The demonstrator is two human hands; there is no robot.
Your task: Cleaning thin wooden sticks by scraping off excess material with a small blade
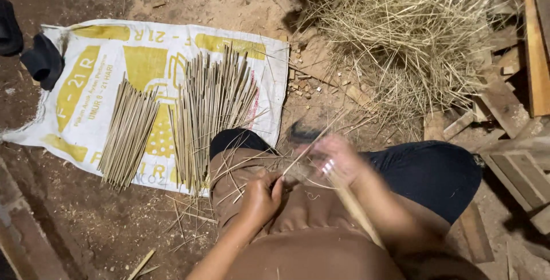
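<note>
The person sits on the dirt floor (103, 223) with a brown cloth (298, 223) spread over the lap. The left hand (260, 197) is closed around the near end of a thin bamboo strip (303, 154), pinching it over the lap. The right hand (338, 160) is blurred; it looks curled around a pale stick (358, 211) that runs down past the wrist, and a ring shows on one finger, but how tightly it grips cannot be told. The two hands are near each other, just apart, above the knees. Loose thin fibres trail from the strip across the cloth.

A white and yellow woven sack (91, 68) lies flat on the floor ahead of the knees. On it rest two bundles of split sticks: a smaller bundle (129, 134) near the sack's middle and a larger bundle (209, 108) towards its right edge, reaching over the near edge to the person's knee. A heap of dry shavings (412, 34) lies on the floor beyond the sack's right edge. Wooden offcuts (510, 108) are stacked at the far right. A dark shoe (43, 59) sits at the sack's far left corner
</note>
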